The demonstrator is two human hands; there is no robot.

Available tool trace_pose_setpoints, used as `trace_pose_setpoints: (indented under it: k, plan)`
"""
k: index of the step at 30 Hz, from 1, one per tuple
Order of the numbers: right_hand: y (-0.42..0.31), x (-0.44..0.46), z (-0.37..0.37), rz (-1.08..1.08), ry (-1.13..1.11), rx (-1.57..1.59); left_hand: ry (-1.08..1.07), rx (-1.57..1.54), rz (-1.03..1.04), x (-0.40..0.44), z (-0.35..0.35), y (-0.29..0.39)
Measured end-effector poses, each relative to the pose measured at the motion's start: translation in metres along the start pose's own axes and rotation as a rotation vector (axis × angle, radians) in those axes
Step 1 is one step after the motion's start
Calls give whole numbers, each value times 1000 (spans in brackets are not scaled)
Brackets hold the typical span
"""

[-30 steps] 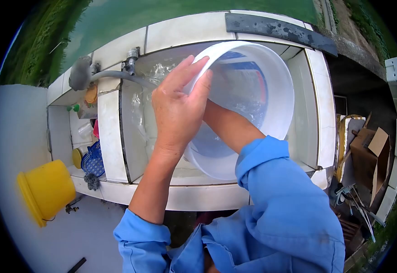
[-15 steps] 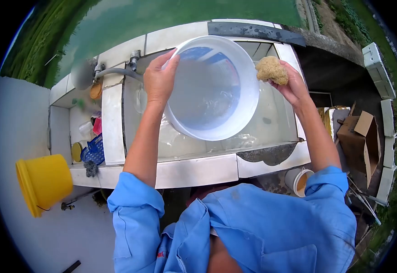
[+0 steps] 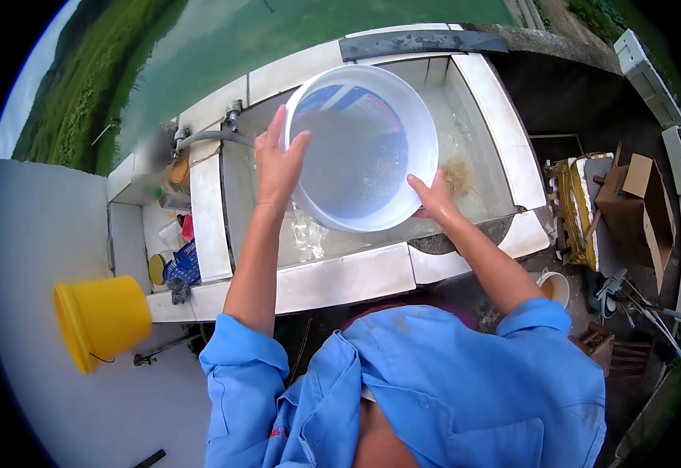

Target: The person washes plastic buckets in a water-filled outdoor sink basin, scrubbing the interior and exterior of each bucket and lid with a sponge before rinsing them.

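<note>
A white bucket [image 3: 348, 160] is tilted with its mouth toward me, above the water of a white-tiled basin [image 3: 321, 277]. Its inside looks wet and partly blue. My left hand [image 3: 278, 164] grips the left rim, thumb at the edge and fingers along the outer wall. At the lower right rim my right hand [image 3: 436, 198] is closed on the bucket, thumb over the edge. A tan sponge [image 3: 457, 176] lies in the basin water just beyond my right hand.
A grey hose [image 3: 216, 137] runs from a tap [image 3: 233, 115] into the basin. Left of it, a side compartment holds a blue basket [image 3: 183, 264]. A yellow bucket [image 3: 110, 321] hangs by the left wall. A cardboard box [image 3: 635, 210] and tools stand at right.
My right hand has let go of the sponge, which is now in the water, and has taken hold of the bucket's lower right rim. My left hand stays on the bucket.
</note>
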State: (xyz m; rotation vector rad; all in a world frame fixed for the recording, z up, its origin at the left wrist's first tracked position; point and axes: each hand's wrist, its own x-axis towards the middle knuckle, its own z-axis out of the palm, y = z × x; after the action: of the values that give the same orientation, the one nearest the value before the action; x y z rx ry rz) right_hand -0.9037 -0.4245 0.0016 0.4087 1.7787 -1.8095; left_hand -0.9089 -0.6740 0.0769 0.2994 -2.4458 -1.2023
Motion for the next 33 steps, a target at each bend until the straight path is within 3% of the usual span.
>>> trace_pose_setpoints:
  k: [2, 5, 12, 14, 23, 26, 27, 29, 33]
  plan:
    - [24, 17, 7, -92, 237, 74, -118, -257, -252, -16, -15, 22]
    - [56, 58, -12, -151, 264, 49, -313, -110, -220, -37, -25, 25]
    - [39, 80, -47, 17, 192, 27, -357, -312, -185, -33, 13, 48]
    - [46, 84, -56, 134, 83, 195, -416, -316, -159, -21, 24, 60]
    - [69, 98, -54, 424, -161, 372, -571, -173, -134, 13, 76, 99]
    - [108, 129, -47, 469, -308, 324, -577, -178, -148, 14, 87, 111]
    - [107, 128, -44, 477, -312, 326, -580, -167, -149, 15, 88, 115]
    - [107, 123, -36, 438, -557, 508, -555, -143, -153, 14, 92, 121]
    - [70, 100, -22, 379, -729, 395, -502, -45, -71, 14, 95, 126]
